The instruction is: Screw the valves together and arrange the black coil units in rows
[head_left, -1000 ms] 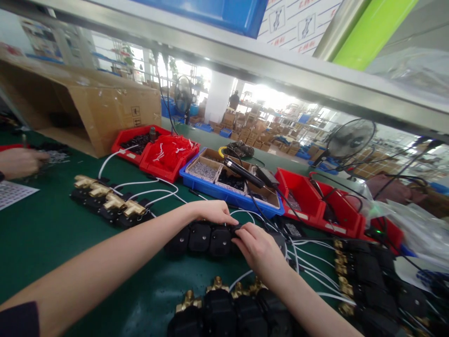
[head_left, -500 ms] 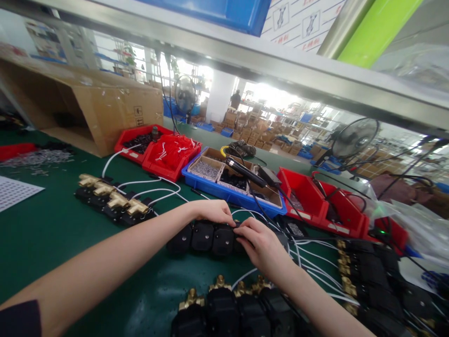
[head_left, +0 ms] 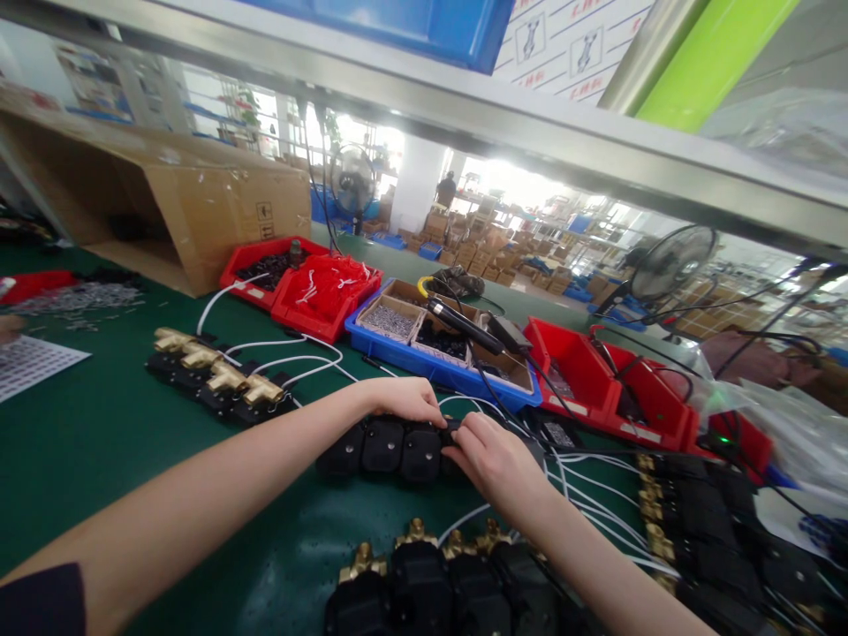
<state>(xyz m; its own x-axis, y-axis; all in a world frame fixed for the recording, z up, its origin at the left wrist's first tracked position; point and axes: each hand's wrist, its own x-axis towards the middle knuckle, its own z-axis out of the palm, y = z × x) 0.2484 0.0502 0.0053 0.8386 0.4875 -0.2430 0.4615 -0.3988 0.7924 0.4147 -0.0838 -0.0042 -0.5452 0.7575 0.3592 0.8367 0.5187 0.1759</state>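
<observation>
A row of black plastic housings (head_left: 382,446), each with a screw on its face, lies on the green table in front of me. My left hand (head_left: 412,399) reaches over the row from behind, fingers curled and closed at the top edge. What its fingertips pinch is hidden. My right hand (head_left: 490,449) meets it from the right, thumb and fingers closed around the top of a black housing near the row's right end. The fingertips of both hands almost touch. Nearer to me stand more black housings (head_left: 420,587) with brass fittings (head_left: 416,532).
Behind the row stand a blue tray (head_left: 437,362) of small parts and red bins (head_left: 324,296). A black pen-shaped tool (head_left: 467,327) lies across the tray. Brass-topped units (head_left: 225,378) lie left, with white tubes. Another person's hand (head_left: 9,329) shows at the left edge.
My right hand's fingers have shifted slightly right, baring a little more black surface between the hands. My left hand stays put. Another person's hand has appeared at the far left.
</observation>
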